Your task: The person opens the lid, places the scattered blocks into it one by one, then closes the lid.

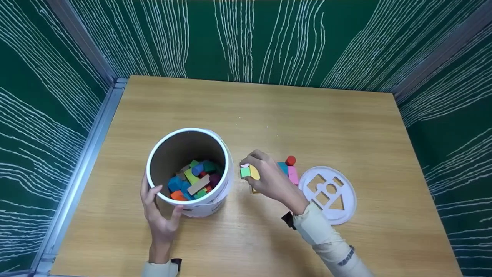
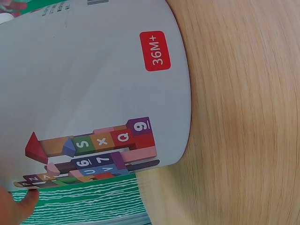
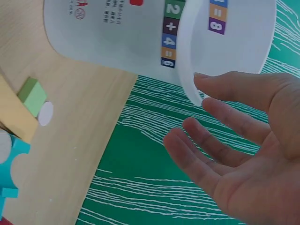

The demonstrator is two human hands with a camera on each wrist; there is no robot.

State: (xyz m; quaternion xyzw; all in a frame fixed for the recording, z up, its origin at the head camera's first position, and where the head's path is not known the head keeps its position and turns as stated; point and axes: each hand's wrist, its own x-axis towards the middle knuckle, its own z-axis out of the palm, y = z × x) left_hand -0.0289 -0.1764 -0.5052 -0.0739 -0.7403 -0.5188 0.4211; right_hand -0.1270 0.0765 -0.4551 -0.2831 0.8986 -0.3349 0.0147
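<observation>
A white cardboard bucket (image 1: 203, 210) stands on the table, holding several coloured blocks (image 1: 200, 184). My left hand (image 1: 160, 215) holds the bucket's near left side, one finger over the rim and the thumb along the outer wall. Right of the bucket, my right hand (image 1: 269, 177) hovers over loose blocks, its fingers loosely bent with nothing between them in the right wrist view. Below it lie a green block (image 3: 33, 96), a yellow piece (image 1: 254, 172), a small pale round piece (image 3: 45, 113) and a teal piece with a curved cutout (image 3: 16, 159). The hand hides part of this pile.
Beside the right forearm lies a white round lid (image 1: 348, 192) with shaped holes. A red cylinder (image 1: 291, 161) and a pink block (image 1: 293, 175) sit just past the right hand. A white strap handle (image 3: 187, 56) hangs along the bucket. Green walls enclose the wooden table (image 1: 346, 127).
</observation>
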